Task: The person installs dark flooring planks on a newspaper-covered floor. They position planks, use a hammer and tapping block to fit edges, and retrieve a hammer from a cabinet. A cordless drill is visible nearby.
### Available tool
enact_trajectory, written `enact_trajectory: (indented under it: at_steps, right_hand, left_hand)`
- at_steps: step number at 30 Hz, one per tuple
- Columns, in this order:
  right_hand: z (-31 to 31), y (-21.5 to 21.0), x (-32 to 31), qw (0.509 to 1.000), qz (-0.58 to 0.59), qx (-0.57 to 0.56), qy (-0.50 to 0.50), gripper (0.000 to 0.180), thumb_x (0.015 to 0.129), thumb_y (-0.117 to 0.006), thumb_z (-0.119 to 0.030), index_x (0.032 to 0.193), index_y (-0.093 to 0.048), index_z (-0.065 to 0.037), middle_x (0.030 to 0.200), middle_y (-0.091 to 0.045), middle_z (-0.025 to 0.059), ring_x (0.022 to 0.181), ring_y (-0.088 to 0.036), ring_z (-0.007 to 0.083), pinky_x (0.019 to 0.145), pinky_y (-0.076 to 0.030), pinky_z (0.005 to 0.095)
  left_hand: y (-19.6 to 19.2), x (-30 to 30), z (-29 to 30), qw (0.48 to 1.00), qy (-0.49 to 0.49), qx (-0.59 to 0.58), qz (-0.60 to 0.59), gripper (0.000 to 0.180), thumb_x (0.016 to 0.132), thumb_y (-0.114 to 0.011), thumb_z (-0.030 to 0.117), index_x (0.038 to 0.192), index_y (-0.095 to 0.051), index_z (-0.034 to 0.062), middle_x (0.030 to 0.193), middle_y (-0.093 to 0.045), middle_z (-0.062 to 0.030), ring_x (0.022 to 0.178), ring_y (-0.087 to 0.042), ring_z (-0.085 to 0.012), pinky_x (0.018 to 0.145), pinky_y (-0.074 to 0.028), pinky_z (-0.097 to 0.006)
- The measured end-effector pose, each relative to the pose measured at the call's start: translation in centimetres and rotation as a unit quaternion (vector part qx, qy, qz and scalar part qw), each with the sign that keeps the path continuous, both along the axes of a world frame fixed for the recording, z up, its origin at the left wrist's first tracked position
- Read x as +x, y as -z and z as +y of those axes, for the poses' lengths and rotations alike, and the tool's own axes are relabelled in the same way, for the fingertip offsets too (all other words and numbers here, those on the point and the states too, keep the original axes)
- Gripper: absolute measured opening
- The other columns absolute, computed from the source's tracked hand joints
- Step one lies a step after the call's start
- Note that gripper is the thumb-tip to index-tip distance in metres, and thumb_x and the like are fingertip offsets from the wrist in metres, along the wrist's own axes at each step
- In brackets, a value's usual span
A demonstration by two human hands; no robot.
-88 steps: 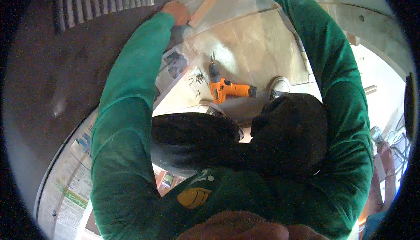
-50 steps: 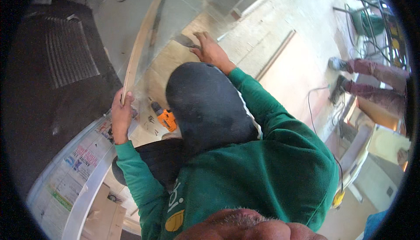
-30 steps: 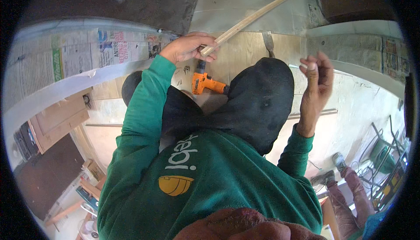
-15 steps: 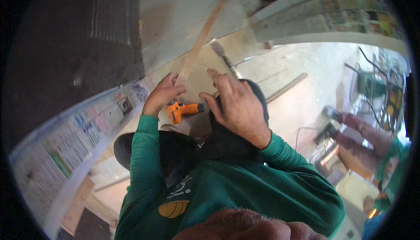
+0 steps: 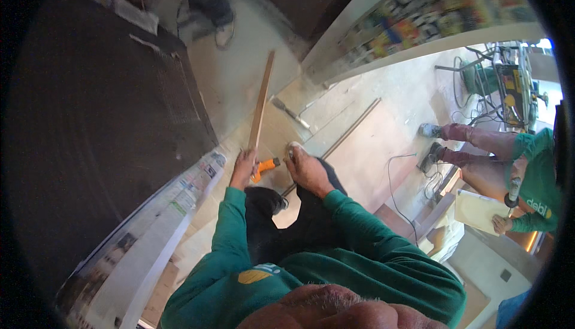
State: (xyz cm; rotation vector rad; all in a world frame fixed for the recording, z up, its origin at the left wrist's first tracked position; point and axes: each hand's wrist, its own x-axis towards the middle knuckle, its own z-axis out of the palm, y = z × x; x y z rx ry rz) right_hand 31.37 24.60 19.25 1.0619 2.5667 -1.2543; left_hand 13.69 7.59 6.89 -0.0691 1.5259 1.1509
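Observation:
My left hand (image 5: 242,167) is closed around the lower end of a long thin wooden strip (image 5: 262,101), which points up and away from me. Just beyond that hand is an orange cordless power tool (image 5: 267,168) with a dark end, partly covered by my fingers; it looks to be lying on the floor. My right hand (image 5: 310,173) is over my right knee, its fingers bent and apart, with nothing visible in them. Farther ahead on the floor lies a brush-like tool (image 5: 290,113) with a pale handle.
A large dark panel (image 5: 108,137) fills the left, edged by a paper-covered board (image 5: 162,215). Another paper-covered board (image 5: 419,29) stands upper right. At right, a co-worker (image 5: 533,167) holds a drill over a pale board (image 5: 473,209). A cable (image 5: 392,191) crosses the floor; another person's leg (image 5: 209,5) shows at the top.
My view has shifted back and turned, showing more of the room. The strip stands more upright, still in my left hand. My right hand has lowered toward my knee, its fingers more bent.

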Motion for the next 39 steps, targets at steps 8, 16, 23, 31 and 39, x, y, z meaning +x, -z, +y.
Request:
enact_trajectory:
  at_steps: [8,16,23,31,39]
  right_hand:
    - [-3.2,-3.1,2.6,0.992,-0.018,-0.104,0.072,0.042,0.099,-0.060,-0.027,0.129,-0.056,0.002,0.109,-0.068,0.0325,0.105,-0.066,0.0488,0.089,-0.053,0.0558]
    - [-6.3,-8.5,10.4,0.978,0.007,-0.082,0.193,0.035,0.098,-0.067,-0.022,0.122,-0.062,0.002,0.096,-0.070,0.0223,0.088,-0.069,0.0348,0.082,-0.055,0.0433]
    - [-10.6,-13.7,22.9,0.946,-0.113,-0.133,0.272,0.041,0.098,-0.067,-0.027,0.126,-0.060,0.002,0.098,-0.073,0.0200,0.091,-0.071,0.0280,0.083,-0.056,0.0397]
    - [-11.6,-23.0,24.4,0.941,-0.142,-0.103,0.288,0.042,0.098,-0.066,-0.026,0.127,-0.059,0.004,0.105,-0.071,0.0260,0.100,-0.070,0.0363,0.089,-0.054,0.0450]
    - [2.0,-31.1,22.7,0.918,0.088,0.038,0.386,0.033,0.098,-0.066,-0.018,0.121,-0.060,0.005,0.095,-0.071,0.0225,0.088,-0.071,0.0326,0.079,-0.056,0.0422]
  left_hand:
    - [-19.4,0.8,-3.9,0.992,0.042,-0.113,0.031,0.034,0.101,-0.067,0.038,0.094,-0.055,0.0068,0.069,-0.052,0.0017,0.047,-0.047,-0.0094,0.041,-0.038,-0.028]
    - [-28.8,4.3,-12.0,0.986,0.099,-0.129,0.043,0.036,0.097,-0.071,0.033,0.092,-0.056,0.0003,0.075,-0.057,-0.0038,0.053,-0.054,-0.0119,0.044,-0.044,-0.029]
    - [-33.3,6.5,-16.1,0.963,0.195,-0.185,0.029,0.043,0.098,-0.069,0.033,0.104,-0.052,-0.0070,0.077,-0.062,-0.0088,0.056,-0.060,-0.0169,0.047,-0.050,-0.032]
    - [-35.0,8.4,-14.1,0.830,0.478,-0.197,0.210,0.067,0.093,-0.065,0.046,0.119,-0.054,-0.0149,0.104,-0.070,-0.0350,0.101,-0.070,-0.0486,0.093,-0.055,-0.053]
    - [-41.5,12.7,0.5,0.692,0.631,-0.128,0.327,0.053,0.093,-0.067,0.041,0.116,-0.065,-0.0074,0.111,-0.072,-0.0294,0.105,-0.070,-0.0442,0.093,-0.055,-0.052]
